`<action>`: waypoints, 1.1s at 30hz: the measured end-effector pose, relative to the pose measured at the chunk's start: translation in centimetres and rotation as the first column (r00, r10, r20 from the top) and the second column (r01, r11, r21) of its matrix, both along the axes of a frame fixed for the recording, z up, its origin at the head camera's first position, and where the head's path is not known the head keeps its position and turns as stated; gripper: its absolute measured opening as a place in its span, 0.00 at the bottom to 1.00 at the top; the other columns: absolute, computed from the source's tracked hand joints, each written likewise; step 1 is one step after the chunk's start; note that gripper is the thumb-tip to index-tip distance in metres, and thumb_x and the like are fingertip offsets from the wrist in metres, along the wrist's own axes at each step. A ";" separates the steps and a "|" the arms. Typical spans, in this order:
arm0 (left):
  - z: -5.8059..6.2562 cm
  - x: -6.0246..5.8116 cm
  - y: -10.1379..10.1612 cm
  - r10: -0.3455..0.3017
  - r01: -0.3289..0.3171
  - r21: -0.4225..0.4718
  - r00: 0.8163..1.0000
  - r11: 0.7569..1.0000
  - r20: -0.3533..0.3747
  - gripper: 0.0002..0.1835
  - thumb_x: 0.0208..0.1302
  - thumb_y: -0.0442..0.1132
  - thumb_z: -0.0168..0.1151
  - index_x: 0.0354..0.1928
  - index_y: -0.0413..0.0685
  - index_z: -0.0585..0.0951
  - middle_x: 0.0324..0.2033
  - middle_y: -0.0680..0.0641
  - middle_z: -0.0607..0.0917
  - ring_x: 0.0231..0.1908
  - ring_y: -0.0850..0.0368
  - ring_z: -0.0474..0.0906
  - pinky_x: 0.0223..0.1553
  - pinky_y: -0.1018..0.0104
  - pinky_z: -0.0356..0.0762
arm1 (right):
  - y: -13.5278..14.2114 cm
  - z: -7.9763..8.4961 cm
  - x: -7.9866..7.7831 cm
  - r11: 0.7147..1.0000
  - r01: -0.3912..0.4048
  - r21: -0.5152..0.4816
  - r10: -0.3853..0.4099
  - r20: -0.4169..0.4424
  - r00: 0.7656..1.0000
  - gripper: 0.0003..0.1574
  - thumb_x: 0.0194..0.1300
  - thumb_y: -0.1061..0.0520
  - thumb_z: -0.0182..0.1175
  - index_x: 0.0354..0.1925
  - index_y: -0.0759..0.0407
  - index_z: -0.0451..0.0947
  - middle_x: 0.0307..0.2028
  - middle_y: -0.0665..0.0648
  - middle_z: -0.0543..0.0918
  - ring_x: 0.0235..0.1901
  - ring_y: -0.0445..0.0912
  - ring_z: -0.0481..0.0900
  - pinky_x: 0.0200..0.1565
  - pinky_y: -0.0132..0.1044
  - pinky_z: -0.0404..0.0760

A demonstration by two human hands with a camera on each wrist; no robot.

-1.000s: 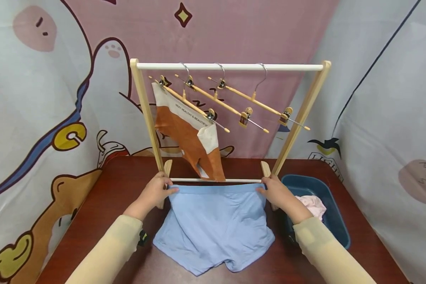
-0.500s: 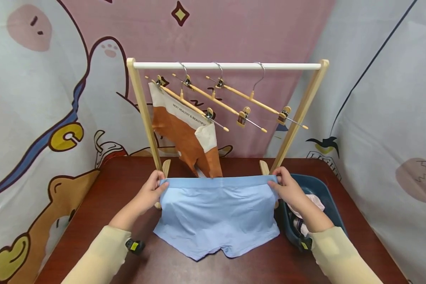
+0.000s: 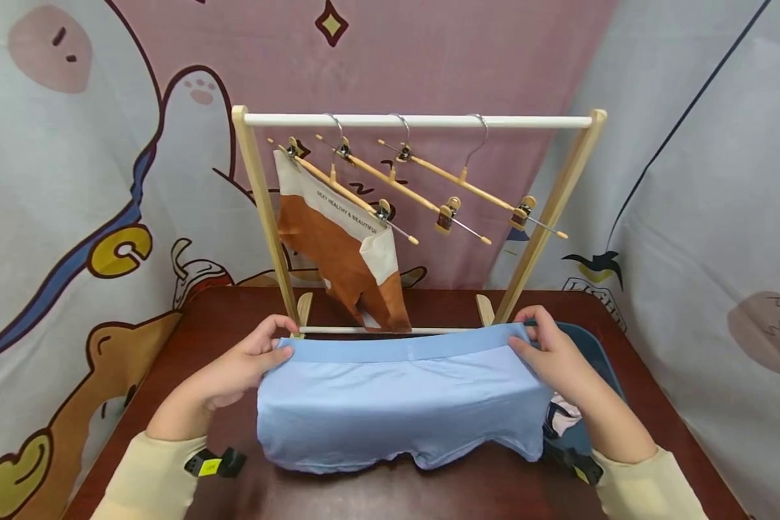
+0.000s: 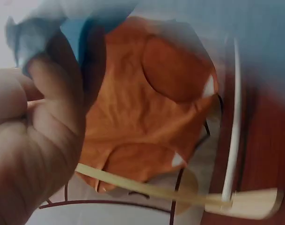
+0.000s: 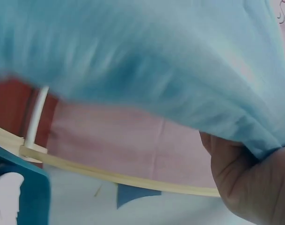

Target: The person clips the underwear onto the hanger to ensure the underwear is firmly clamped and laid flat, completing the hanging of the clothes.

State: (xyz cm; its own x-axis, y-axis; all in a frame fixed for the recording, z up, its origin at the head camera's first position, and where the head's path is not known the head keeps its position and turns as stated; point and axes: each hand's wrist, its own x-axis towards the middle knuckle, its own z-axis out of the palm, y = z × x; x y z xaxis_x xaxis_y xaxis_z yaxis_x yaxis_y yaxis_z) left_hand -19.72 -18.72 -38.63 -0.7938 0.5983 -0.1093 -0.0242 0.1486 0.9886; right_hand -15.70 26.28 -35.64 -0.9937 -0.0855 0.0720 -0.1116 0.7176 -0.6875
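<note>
Blue shorts (image 3: 406, 408) are held spread by the waistband (image 3: 403, 351) above the counter (image 3: 377, 498), in front of the rack (image 3: 429, 121), one end pinched in the closed grip of the left hand (image 3: 243, 365), the other likewise by the right hand (image 3: 555, 361). From the leftmost hanger (image 3: 346, 189), an orange-and-white garment (image 3: 341, 245) is hung by clips (image 3: 383, 209); a teal basin (image 3: 601, 355) is partly hidden behind the right forearm (image 3: 624, 431).

Soft light, blurry wrist views

From here, the right forearm (image 3: 614, 422) and blue shorts (image 3: 403, 404) obscure part of the basin (image 3: 591, 348); the cloth (image 3: 564, 414) inside is partly concealed. Left wrist view: blue shorts blurred, cropped at the top edge.
</note>
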 end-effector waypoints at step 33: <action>-11.0 -1.8 7.8 0.010 -0.507 -0.538 0.735 0.673 -0.678 0.25 0.59 0.43 0.66 0.57 0.44 0.74 0.56 0.38 0.75 0.58 0.40 0.70 0.55 0.46 0.71 | -5.4 -13.0 -3.8 0.714 0.025 0.700 0.025 -0.060 0.998 0.24 0.59 0.53 0.64 0.52 0.62 0.74 0.52 0.67 0.73 0.48 0.62 0.74 0.29 0.57 0.77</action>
State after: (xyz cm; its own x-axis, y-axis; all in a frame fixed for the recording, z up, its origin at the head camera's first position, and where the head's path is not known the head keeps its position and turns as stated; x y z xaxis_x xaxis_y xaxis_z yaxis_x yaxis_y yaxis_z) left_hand -21.48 -10.96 -49.68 -0.9357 0.3137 0.1617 0.3529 0.8307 0.4306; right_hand -19.51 20.89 -48.60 -0.9893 -0.1362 0.0515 -0.1353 0.9906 0.0196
